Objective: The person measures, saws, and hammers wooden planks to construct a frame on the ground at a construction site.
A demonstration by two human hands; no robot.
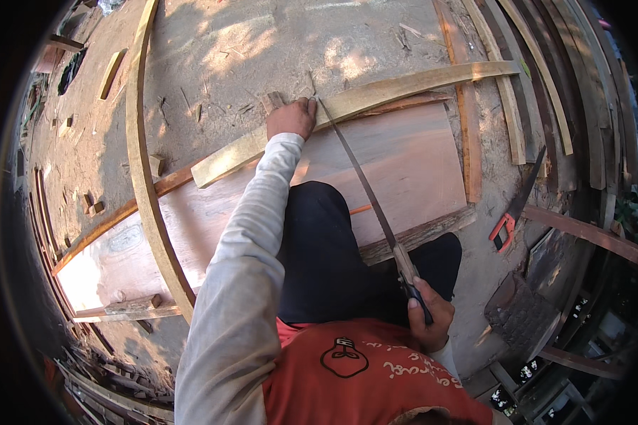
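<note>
On red shirt (301, 386), white script (423, 365), bulb print (344, 358); right hand (432, 315) grips saw (366, 184).

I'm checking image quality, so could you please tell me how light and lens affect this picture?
Head view: glare washes out the left end of the wide panel; head view: sunlight and shadow mottle the ground; head view: the long timber at left looks bowed, likely fisheye distortion, and the picture's rim goes black; head view: the held handsaw shows no obvious blur.
</note>
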